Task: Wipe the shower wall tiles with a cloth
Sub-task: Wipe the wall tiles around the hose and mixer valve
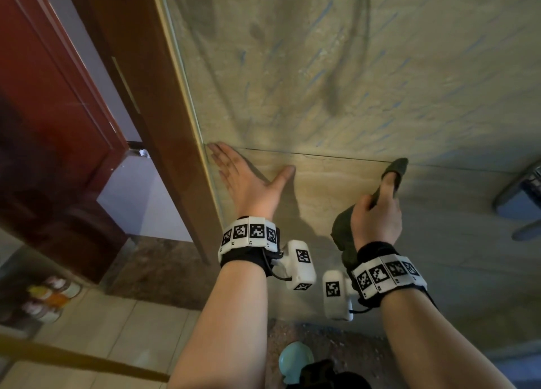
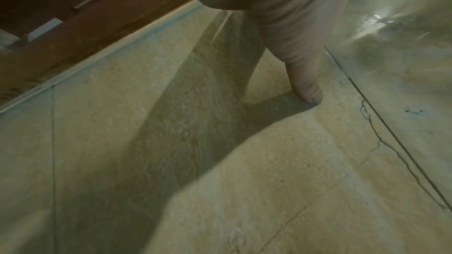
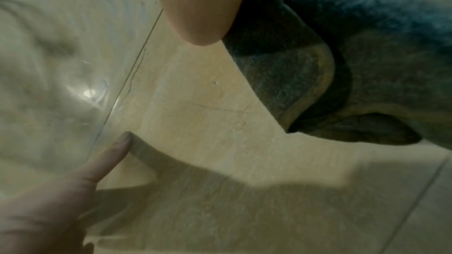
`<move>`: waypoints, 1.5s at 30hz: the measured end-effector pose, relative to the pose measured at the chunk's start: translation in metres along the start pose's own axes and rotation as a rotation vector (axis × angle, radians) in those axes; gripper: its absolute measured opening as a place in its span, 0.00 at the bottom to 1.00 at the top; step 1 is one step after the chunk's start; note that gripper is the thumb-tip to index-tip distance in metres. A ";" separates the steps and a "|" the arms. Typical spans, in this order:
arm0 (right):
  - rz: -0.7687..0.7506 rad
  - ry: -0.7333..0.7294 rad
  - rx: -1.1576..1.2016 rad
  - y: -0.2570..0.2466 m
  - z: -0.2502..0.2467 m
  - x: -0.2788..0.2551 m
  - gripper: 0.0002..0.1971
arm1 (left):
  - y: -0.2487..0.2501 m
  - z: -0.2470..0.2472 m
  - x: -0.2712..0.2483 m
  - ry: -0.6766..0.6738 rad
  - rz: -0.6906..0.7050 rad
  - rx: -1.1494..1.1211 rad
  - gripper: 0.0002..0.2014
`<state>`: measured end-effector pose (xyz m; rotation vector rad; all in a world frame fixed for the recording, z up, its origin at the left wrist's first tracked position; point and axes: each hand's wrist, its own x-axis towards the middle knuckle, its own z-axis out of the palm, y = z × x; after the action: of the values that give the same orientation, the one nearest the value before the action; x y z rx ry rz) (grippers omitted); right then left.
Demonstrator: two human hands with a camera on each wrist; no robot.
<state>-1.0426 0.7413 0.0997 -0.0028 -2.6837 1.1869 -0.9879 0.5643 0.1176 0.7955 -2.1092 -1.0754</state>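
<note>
No words, brand names or numbers can be read anywhere. The only signs are black-and-white square code markers on the left wristband [image 1: 249,233], the right wristband [image 1: 388,274] and the two white wrist cameras [image 1: 301,264]; they carry no legible characters.

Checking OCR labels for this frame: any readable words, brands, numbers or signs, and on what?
No readable text in any view.
Left wristband: black-and-white square code markers, no letters.
Right wristband: the same markers, no letters.
Wrist cameras: one marker on each face, no letters.
Jars on the floor: labels too blurred to read.
</note>
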 end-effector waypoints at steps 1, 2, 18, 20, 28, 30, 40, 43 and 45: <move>-0.017 0.001 0.021 -0.003 0.002 -0.001 0.30 | 0.001 0.000 0.000 -0.007 -0.006 -0.002 0.69; -0.049 -0.006 0.031 -0.007 0.004 -0.003 0.30 | 0.002 0.000 0.000 -0.015 -0.011 -0.005 0.70; 0.137 0.059 0.043 0.006 -0.019 0.014 0.31 | 0.006 0.004 -0.001 0.013 -0.023 0.036 0.69; 0.169 0.082 0.112 0.003 -0.017 0.015 0.33 | 0.007 0.003 -0.001 0.006 -0.028 0.037 0.69; -0.091 -0.062 -0.020 -0.012 -0.006 0.002 0.29 | 0.008 0.002 -0.002 0.000 -0.036 0.051 0.69; -0.061 -0.015 -0.032 -0.005 -0.011 0.005 0.28 | 0.008 0.002 -0.001 -0.002 -0.040 0.054 0.69; 0.338 0.166 0.160 0.025 -0.046 0.041 0.34 | 0.006 0.004 0.000 0.000 -0.042 0.044 0.70; 0.362 0.177 0.213 0.026 -0.049 0.044 0.35 | 0.005 0.004 0.001 0.004 -0.039 0.038 0.70; 0.379 0.199 0.240 0.027 -0.051 0.046 0.35 | 0.005 0.004 0.001 0.006 -0.041 0.040 0.70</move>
<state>-1.0805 0.8010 0.1219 -0.5829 -2.4161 1.5174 -0.9928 0.5683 0.1203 0.8633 -2.1237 -1.0528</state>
